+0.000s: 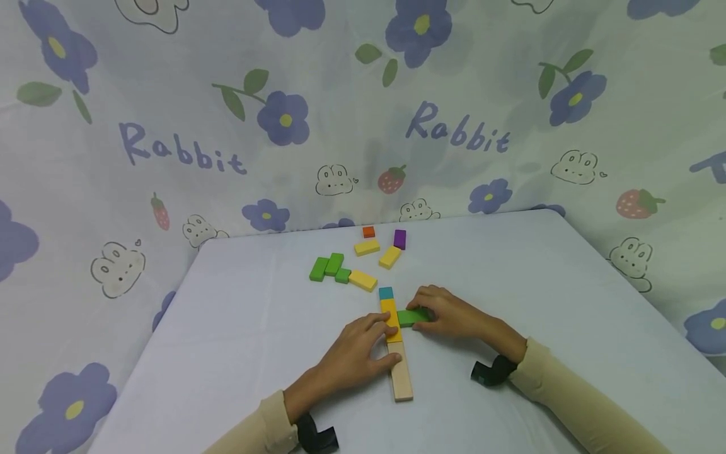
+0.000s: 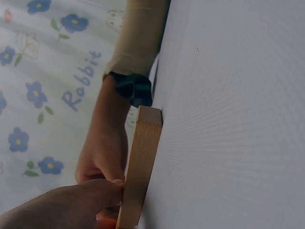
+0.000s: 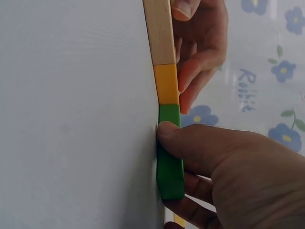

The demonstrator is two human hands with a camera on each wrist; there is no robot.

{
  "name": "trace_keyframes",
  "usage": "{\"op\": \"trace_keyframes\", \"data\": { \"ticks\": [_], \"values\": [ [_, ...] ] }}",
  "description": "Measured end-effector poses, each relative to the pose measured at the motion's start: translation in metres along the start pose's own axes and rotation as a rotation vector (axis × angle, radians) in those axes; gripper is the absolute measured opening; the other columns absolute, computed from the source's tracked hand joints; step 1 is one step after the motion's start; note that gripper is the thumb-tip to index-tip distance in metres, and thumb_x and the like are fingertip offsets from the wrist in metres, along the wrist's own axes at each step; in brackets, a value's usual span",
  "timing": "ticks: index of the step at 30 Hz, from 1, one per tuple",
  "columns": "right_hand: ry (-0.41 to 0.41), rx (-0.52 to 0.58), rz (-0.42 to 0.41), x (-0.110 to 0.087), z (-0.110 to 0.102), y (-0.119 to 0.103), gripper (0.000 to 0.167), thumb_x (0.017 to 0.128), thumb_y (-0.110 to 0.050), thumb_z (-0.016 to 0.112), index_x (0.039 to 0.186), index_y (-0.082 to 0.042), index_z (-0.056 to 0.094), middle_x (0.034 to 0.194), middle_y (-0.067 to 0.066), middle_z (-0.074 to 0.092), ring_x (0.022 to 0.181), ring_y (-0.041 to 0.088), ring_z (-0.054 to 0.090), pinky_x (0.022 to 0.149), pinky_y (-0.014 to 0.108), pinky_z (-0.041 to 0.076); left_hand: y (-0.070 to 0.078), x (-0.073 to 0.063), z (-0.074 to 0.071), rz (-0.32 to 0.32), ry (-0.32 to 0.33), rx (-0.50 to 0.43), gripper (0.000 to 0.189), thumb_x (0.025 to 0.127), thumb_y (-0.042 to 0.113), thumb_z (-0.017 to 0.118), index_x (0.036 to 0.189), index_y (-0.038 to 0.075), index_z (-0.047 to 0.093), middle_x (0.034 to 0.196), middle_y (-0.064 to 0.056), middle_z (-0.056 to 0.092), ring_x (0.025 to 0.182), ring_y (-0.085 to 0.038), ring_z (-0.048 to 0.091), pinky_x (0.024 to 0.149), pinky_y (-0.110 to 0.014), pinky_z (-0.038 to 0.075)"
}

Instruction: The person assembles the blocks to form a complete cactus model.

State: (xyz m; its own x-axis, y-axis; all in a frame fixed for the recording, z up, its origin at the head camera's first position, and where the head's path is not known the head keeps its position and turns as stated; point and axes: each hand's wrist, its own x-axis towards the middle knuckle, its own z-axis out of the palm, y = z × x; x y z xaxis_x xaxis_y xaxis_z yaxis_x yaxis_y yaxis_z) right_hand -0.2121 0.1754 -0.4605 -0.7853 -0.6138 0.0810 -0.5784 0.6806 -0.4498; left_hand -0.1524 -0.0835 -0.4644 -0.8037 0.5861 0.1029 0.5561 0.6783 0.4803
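A row of blocks lies end to end on the white cloth: a teal block (image 1: 386,292), a yellow-orange block (image 1: 390,308) and a long plain wooden block (image 1: 402,381). My left hand (image 1: 353,353) rests over this row, fingertips touching the yellow-orange block and thumb on the plain one. With thumb and fingers, my right hand (image 1: 448,313) pinches a green block (image 3: 170,164) at its sides. That block lies flat, set crosswise against the row's right side, meeting the yellow-orange block. The right hand hides part of its far end.
Loose blocks lie farther back: several green ones (image 1: 334,264), yellow ones (image 1: 363,280), a purple one (image 1: 399,239) and an orange-red one (image 1: 368,232). Behind the white tabletop (image 1: 249,321) hangs a patterned curtain (image 1: 340,139).
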Motion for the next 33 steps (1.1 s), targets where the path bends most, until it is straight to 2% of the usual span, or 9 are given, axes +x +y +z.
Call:
{"op": "trace_keyframes", "data": {
  "ticks": [6, 13, 20, 26, 33],
  "values": [
    [-0.010, -0.001, -0.019, 0.000, -0.002, -0.001, 0.037, 0.086, -0.033, 0.079, 0.119, -0.019, 0.069, 0.108, -0.011, 0.062, 0.099, 0.005, 0.054, 0.096, 0.037, 0.053, -0.001, 0.000, 0.000, 0.013, 0.012, 0.001, 0.044, 0.092, 0.052, 0.066, 0.127, 0.025, 0.062, 0.153, 0.003, 0.046, 0.141, -0.023, 0.045, 0.116, -0.051, 0.037],
    [-0.036, 0.002, -0.073, -0.002, -0.011, -0.004, 0.059, 0.086, -0.041, 0.078, 0.136, -0.014, 0.060, 0.119, -0.004, 0.060, 0.102, 0.009, 0.055, 0.096, 0.033, 0.055, -0.002, -0.001, 0.000, 0.009, 0.004, 0.001, 0.044, 0.093, 0.052, 0.065, 0.127, 0.025, 0.061, 0.153, 0.003, 0.046, 0.141, -0.023, 0.045, 0.116, -0.052, 0.037],
    [-0.055, 0.080, -0.036, 0.000, -0.032, -0.007, 0.055, 0.090, -0.035, 0.075, 0.137, -0.012, 0.058, 0.134, 0.004, 0.062, 0.121, 0.021, 0.059, 0.102, 0.045, 0.053, -0.002, 0.001, -0.002, 0.015, 0.014, 0.011, 0.045, 0.092, 0.052, 0.066, 0.128, 0.024, 0.062, 0.153, 0.003, 0.046, 0.141, -0.023, 0.045, 0.116, -0.051, 0.038],
    [-0.009, 0.089, -0.005, 0.009, -0.051, 0.005, 0.051, 0.093, -0.031, 0.072, 0.135, -0.007, 0.057, 0.133, 0.012, 0.063, 0.117, 0.029, 0.062, 0.096, 0.050, 0.056, -0.002, 0.001, -0.003, 0.014, 0.018, 0.015, 0.045, 0.093, 0.052, 0.065, 0.129, 0.024, 0.061, 0.153, 0.002, 0.046, 0.141, -0.024, 0.045, 0.116, -0.051, 0.038],
    [-0.009, 0.069, 0.062, 0.036, -0.072, 0.026, 0.050, 0.092, -0.029, 0.073, 0.133, -0.004, 0.058, 0.130, 0.017, 0.064, 0.116, 0.034, 0.063, 0.097, 0.052, 0.055, -0.004, 0.002, 0.001, 0.006, 0.002, -0.009, 0.046, 0.093, 0.053, 0.064, 0.129, 0.025, 0.062, 0.154, 0.003, 0.046, 0.142, -0.023, 0.044, 0.117, -0.051, 0.037]
  ]
}}
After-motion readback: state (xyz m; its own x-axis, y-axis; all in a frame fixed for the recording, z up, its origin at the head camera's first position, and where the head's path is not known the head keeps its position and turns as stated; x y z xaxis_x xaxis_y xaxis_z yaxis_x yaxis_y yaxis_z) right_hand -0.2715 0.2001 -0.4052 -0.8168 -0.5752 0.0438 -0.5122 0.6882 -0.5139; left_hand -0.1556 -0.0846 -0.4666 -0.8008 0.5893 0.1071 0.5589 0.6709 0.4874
